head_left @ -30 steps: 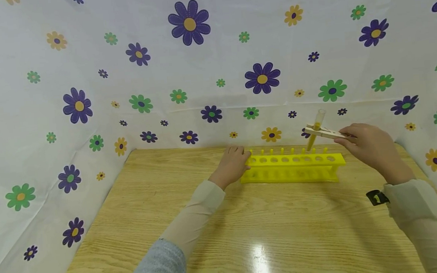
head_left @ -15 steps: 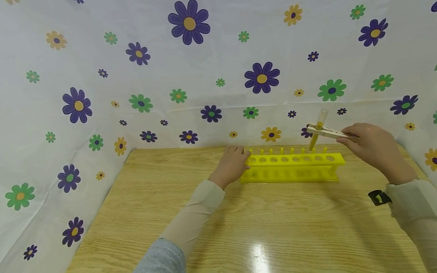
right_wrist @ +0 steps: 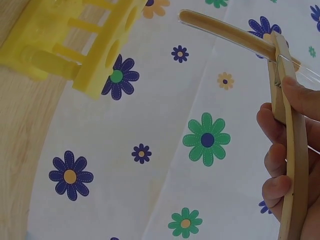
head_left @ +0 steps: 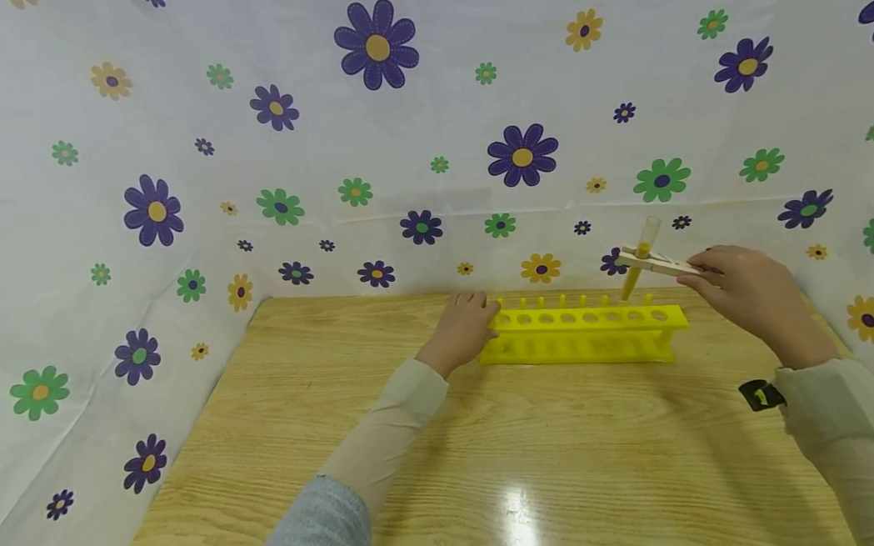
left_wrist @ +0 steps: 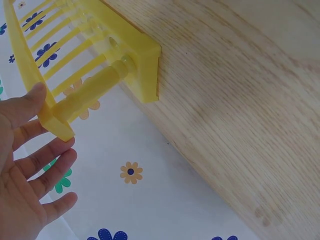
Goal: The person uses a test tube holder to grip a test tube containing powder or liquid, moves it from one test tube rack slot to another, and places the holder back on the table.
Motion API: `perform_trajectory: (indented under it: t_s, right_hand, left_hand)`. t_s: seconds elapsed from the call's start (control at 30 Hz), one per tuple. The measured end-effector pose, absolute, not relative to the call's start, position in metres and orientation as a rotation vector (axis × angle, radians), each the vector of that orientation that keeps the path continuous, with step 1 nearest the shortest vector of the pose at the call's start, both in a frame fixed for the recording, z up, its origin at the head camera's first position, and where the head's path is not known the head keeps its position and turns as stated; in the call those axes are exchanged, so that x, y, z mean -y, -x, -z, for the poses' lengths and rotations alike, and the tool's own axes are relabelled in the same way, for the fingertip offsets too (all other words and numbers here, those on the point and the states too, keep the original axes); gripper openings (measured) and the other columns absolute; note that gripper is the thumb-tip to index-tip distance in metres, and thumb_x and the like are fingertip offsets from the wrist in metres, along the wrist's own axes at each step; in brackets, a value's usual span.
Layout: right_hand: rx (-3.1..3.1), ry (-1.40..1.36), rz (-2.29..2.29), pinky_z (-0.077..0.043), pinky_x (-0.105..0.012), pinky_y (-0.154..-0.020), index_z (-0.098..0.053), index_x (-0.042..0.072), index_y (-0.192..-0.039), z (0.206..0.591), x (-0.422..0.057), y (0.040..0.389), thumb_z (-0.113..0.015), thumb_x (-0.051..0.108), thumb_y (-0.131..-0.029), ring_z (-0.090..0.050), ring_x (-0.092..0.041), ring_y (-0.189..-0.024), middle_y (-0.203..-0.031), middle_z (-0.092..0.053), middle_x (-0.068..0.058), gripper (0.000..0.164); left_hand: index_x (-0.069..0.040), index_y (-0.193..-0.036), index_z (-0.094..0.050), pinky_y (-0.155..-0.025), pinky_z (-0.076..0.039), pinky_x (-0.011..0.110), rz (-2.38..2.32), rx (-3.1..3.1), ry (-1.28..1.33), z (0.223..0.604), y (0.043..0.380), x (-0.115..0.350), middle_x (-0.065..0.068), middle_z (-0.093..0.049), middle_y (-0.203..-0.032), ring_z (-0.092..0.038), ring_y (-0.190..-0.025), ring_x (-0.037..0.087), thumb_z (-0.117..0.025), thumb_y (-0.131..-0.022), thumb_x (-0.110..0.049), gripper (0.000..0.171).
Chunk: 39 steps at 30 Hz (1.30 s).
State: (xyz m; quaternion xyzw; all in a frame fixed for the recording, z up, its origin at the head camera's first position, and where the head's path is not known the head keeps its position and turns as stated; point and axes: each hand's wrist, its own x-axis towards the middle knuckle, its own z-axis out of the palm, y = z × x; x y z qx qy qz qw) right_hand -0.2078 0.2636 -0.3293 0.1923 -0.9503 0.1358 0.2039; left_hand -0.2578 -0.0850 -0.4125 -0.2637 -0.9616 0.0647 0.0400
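Observation:
A yellow test tube rack stands at the back of the table, its row of round holes facing up. My left hand holds its left end; in the left wrist view, thumb and fingers pinch the top bar of the rack. My right hand grips a wooden test tube holder. Clamped in the holder's tip is a glass test tube with yellow-brown liquid, leaning with its mouth to the upper right. Its rounded bottom overlaps the rack's rear pegs, above the right-hand holes. The right wrist view shows the tube apart from the rack.
The wood-grain table stretches in front of the rack, with a bright light reflection near its front. A white cloth printed with flowers rises behind the table and along both sides.
My right hand has shifted slightly to the right, taking the holder and the test tube with it. My left hand and the rack stay in place.

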Motion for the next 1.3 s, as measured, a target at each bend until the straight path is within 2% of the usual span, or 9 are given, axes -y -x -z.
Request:
perform_trajectory:
  t_s: [0.23,0.5,1.07,1.3]
  right_hand:
    - [2.656,-0.517,-0.386,-0.05,-0.043,-0.057,-0.067,-0.009,-0.099,0.332,-0.267,0.208,-0.071,0.014,-0.082,-0.057,-0.022,-0.061,-0.081,-0.068,-0.02,0.029]
    - [2.676,-0.514,-0.378,-0.039,-0.028,-0.051,-0.067,-0.008,-0.101,0.333,-0.271,0.209,-0.069,0.018,-0.085,-0.051,-0.018,-0.058,-0.078,-0.067,-0.017,0.03]
    - [2.666,-0.508,-0.385,-0.043,-0.033,-0.05,-0.069,-0.005,-0.096,0.335,-0.277,0.205,-0.069,0.018,-0.084,-0.057,-0.022,-0.06,-0.078,-0.067,-0.017,0.027]
    - [2.672,-0.492,-0.391,-0.043,-0.033,-0.049,-0.068,-0.005,-0.1,0.339,-0.28,0.203,-0.069,0.019,-0.085,-0.058,-0.023,-0.061,-0.081,-0.068,-0.02,0.028]
  left_hand:
    - [-0.017,-0.131,-0.051,-0.108,-0.035,0.039,-0.224,2.959,0.793,0.413,0.258,0.084,0.005,-0.054,-0.121,-0.048,-0.118,0.023,-0.056,-0.092,-0.039,0.045]
    - [-0.017,-0.131,-0.051,-0.107,-0.034,0.039,-0.212,2.967,0.791,0.412,0.257,0.084,0.004,-0.055,-0.117,-0.049,-0.114,0.023,-0.056,-0.092,-0.038,0.044]
    - [-0.017,-0.13,-0.051,-0.109,-0.033,0.039,-0.215,2.972,0.787,0.414,0.259,0.084,0.004,-0.055,-0.12,-0.048,-0.117,0.023,-0.057,-0.092,-0.038,0.044]
    - [-0.017,-0.13,-0.051,-0.109,-0.033,0.039,-0.205,2.97,0.785,0.413,0.258,0.084,0.005,-0.055,-0.12,-0.049,-0.117,0.023,-0.057,-0.092,-0.038,0.044]
